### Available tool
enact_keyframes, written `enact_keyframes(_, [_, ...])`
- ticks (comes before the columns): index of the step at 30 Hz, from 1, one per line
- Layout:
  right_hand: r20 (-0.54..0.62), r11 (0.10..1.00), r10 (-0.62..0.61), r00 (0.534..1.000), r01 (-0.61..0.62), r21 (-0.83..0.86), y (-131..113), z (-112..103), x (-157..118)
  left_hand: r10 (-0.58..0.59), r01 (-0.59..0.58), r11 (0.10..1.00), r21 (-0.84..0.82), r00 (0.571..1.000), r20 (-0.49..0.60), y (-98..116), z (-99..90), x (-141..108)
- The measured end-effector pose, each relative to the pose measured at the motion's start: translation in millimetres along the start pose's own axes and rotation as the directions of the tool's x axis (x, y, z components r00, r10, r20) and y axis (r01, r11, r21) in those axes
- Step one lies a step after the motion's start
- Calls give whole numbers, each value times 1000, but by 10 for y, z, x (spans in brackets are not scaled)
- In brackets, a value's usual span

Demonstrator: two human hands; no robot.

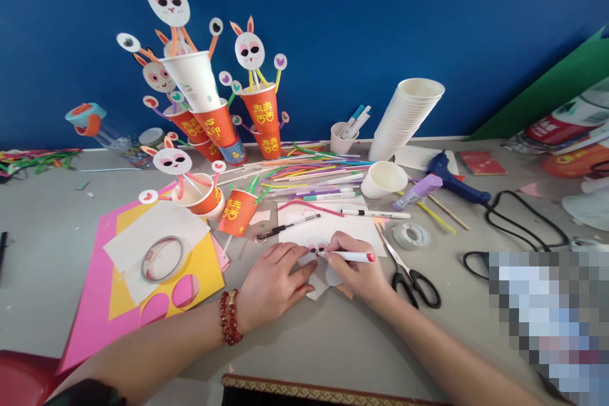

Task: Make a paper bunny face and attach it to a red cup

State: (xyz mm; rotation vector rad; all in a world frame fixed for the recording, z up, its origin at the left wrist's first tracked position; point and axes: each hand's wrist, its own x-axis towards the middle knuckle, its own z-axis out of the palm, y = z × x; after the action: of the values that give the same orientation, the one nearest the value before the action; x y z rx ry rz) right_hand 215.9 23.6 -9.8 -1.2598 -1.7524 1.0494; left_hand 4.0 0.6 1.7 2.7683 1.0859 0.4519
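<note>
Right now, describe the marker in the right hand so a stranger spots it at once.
On the grey table, find the white sheet, then the right hand at its near side. The white-barrelled marker is gripped there; its red end sets it apart from the black-and-white marker lying loose beyond.

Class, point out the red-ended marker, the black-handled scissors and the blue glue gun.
Red-ended marker (353,257), head view: on its white barrel.
Black-handled scissors (400,260), head view: on the blades, near the handles.
Blue glue gun (454,184), head view: on its body.
</note>
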Motion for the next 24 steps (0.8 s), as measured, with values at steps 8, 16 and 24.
enact_keyframes(8, [-3, 999, -17, 1000, 17, -29, -12, -3, 6, 0, 0, 1000, -2, 1000, 15, -4, 10, -3])
enact_keyframes(16, [8, 999, -10, 1000, 10, -43, -20, 0, 9, -6, 6, 1000, -8, 1000, 14, -1, 7, 3])
enact_keyframes(24, [-9, 1000, -23, 1000, 23, -21, -1, -3, 3, -3, 3, 1000, -15, 1000, 9, 4, -2, 5])
